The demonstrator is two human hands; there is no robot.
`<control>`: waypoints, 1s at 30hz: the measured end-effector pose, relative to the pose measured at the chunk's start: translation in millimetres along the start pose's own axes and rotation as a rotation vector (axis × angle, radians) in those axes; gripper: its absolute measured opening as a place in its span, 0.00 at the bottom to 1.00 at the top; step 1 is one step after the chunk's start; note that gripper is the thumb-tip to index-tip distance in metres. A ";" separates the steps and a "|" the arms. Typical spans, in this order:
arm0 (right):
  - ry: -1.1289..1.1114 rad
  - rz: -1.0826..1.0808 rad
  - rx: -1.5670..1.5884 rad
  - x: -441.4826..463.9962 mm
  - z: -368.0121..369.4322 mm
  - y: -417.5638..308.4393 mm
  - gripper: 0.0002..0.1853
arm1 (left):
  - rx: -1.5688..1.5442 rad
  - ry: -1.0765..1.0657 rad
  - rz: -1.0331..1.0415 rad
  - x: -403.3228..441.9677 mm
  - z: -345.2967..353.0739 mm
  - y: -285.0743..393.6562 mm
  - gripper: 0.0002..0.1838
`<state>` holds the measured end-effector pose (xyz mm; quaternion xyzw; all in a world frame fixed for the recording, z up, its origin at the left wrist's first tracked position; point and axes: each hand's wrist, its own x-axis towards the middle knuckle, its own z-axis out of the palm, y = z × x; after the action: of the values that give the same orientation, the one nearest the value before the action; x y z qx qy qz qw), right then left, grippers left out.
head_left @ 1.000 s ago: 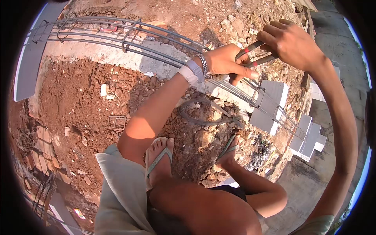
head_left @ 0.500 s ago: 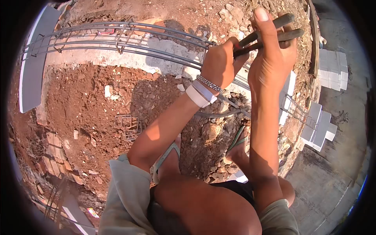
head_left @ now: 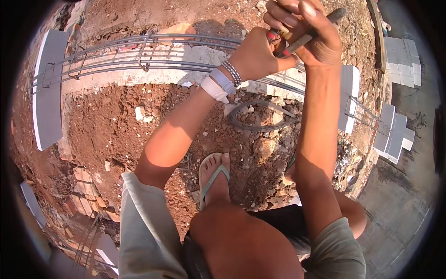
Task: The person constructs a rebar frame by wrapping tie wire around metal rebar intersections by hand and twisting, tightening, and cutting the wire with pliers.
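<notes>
My left hand (head_left: 258,56), with bracelets at its wrist, is closed at the jaw end of a dark-handled tool (head_left: 298,44) with red marks; what its fingers pinch is too small to name. Palm up, my right hand (head_left: 316,37) has its fingers curled round the tool's handles. Both hands are above the long rebar cage (head_left: 186,65), partly hiding it. The cage lies along a pale concrete strip (head_left: 111,76).
A bundle of grey wire (head_left: 246,125) lies on the rubble below the cage. Pale blocks (head_left: 49,88) stand at the left, and more blocks (head_left: 348,97) are under the cage at right. Small metal stirrups (head_left: 185,162) lie near my sandalled foot (head_left: 216,176).
My right hand turned palm up and came closer to my left, still on the tool. My left hand moved up, then slightly left. The view shifted.
</notes>
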<state>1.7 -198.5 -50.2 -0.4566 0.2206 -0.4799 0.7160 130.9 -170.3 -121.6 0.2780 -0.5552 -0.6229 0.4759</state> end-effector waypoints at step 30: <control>0.347 -0.188 -0.415 -26.1 34.2 -14.3 0.30 | 0.219 0.109 -0.039 -11.9 20.2 6.0 0.08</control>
<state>9.0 -162.0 -24.4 -0.5228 0.3902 -0.5597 0.5110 119.6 -150.5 -113.4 0.3726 -0.5876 -0.5516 0.4600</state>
